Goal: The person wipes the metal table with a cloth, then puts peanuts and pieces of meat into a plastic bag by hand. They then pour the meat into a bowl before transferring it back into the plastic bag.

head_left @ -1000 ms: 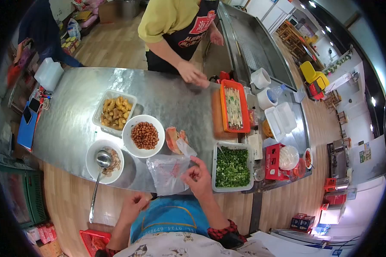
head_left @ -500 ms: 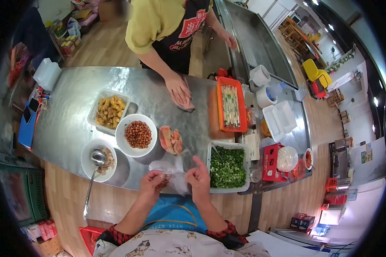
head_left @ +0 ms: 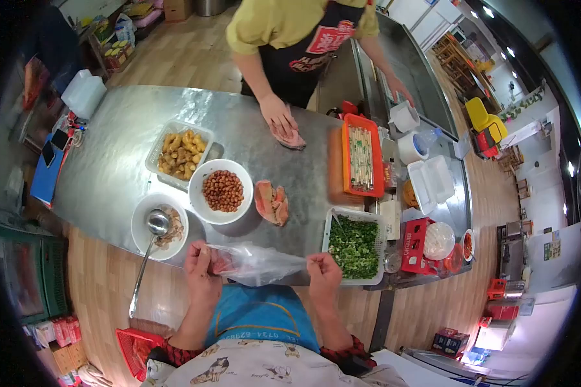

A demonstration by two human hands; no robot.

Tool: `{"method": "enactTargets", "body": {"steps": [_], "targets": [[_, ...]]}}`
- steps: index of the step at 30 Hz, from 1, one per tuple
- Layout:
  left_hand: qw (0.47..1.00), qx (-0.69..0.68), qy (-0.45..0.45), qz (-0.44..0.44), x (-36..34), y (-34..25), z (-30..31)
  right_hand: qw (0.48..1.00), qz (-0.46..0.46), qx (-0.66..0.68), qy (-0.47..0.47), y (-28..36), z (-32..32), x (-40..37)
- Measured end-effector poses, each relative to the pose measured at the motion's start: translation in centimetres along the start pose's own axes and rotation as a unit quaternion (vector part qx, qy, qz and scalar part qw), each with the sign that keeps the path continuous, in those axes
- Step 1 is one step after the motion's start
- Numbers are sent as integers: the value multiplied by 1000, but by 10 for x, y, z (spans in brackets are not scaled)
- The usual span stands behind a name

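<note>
A thin, see-through plastic bag (head_left: 261, 263) is stretched sideways above the near edge of the table. My left hand (head_left: 202, 269) pinches its wide end, and my right hand (head_left: 323, 276) pinches its tapered end. Left of my left hand stands a white bowl (head_left: 137, 226) of pale sliced food with a ladle (head_left: 157, 222) in it. Beyond the bag are a white bowl (head_left: 197, 209) of peanuts (head_left: 223, 191) and a crumpled pinkish cloth (head_left: 272, 202). A basket of chopped green onions (head_left: 353, 248) is close to my right hand.
Across the metal table (head_left: 110, 168), a co-worker's hand (head_left: 278, 117) presses a pink cloth (head_left: 290, 137). A basket of ginger (head_left: 182, 153) stands at the left. An orange tray (head_left: 350, 184) of skewers and a red crate (head_left: 414, 245) line the right side.
My hands have moved apart, pulling the crumpled plastic bag out into a long stretched shape. The co-worker's other hand has lowered toward the white containers. The view has shifted slightly.
</note>
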State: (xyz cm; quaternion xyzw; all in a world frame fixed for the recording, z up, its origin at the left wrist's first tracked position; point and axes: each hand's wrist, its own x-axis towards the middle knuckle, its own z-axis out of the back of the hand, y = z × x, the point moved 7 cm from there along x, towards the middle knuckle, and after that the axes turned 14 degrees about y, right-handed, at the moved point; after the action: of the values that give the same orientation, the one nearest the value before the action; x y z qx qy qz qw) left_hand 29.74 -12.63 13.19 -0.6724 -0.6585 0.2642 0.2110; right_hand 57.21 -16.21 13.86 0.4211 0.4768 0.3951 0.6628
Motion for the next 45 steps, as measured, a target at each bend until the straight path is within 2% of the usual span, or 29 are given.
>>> {"method": "enactTargets", "body": {"steps": [1,3,4,6,7,9,14,15,16,17,19,23,25,27,29,30,31,32,34,35,37,38,39,40,41,42,43,44,45], "targets": [[1000,1,-2,-4,0,-5,1,1000,1,0,4,-14,3,-2],[996,90,-12,-27,3,-18,-1,970,-111,-83,198,-50,-12,-4],[996,89,-13,-29,3,-22,-3,970,-110,-85,200,-31,-13,-9],[971,236,9,36,3,-25,-11,944,-25,-133,302,21,-30,-23],[971,235,11,36,1,-26,-15,944,-24,-133,300,37,-34,-23],[949,287,81,100,-1,-16,-28,918,119,-241,292,76,-52,-24],[962,200,137,126,-6,-11,-44,885,236,-344,208,74,-81,-8],[894,399,180,96,-5,-28,-53,871,256,-368,201,75,-81,-7],[784,580,213,63,-6,-38,-59,870,255,-369,204,75,-78,-7],[785,579,212,65,-7,-37,-50,876,236,-393,153,78,-67,-5],[600,772,184,-100,-8,-40,-45,877,216,-418,100,87,-53,-6],[651,751,111,-21,-14,-32,4,896,203,-394,36,90,-35,-13],[751,614,94,224,-14,-11,33,895,207,-394,23,93,-33,-16],[727,633,132,231,-7,-10,16,786,-59,-571,231,60,-46,-10],[700,652,172,234,1,-12,-19,775,-31,-598,205,78,-35,-1],[750,624,149,164,7,-27,-49,759,-3,-625,181,91,-26,4],[793,589,123,94,9,-46,-75,813,168,-550,92,135,-14,-6],[795,587,121,92,5,-65,-96,829,333,-449,2,177,3,-28],[694,617,295,-223,-23,-114,-173,793,457,-339,-219,212,41,-66],[696,617,289,-226,-22,-105,-173,791,462,-339,-214,205,41,-66],[598,578,389,-396,-43,-70,-171,813,324,-483,-37,144,22,-37],[597,579,383,-402,-48,-49,-150,800,247,-544,49,105,16,-27],[651,626,366,-226,-36,-10,-113,774,167,-597,130,70,11,-22],[681,649,336,-43,-25,15,-77,822,163,-528,137,48,12,-31],[681,651,329,-56,-21,7,-72,862,162,-458,147,35,12,-28],[742,604,287,54,-26,1,-53,860,163,-458,154,42,9,-22],[783,543,242,182,-48,-4,-32,894,94,-378,221,33,3,-28],[779,545,242,193,-60,-15,-30,915,32,-290,278,28,-6,-31],[806,499,206,242,-61,-23,-24,916,39,-287,278,35,-9,-21]]}}
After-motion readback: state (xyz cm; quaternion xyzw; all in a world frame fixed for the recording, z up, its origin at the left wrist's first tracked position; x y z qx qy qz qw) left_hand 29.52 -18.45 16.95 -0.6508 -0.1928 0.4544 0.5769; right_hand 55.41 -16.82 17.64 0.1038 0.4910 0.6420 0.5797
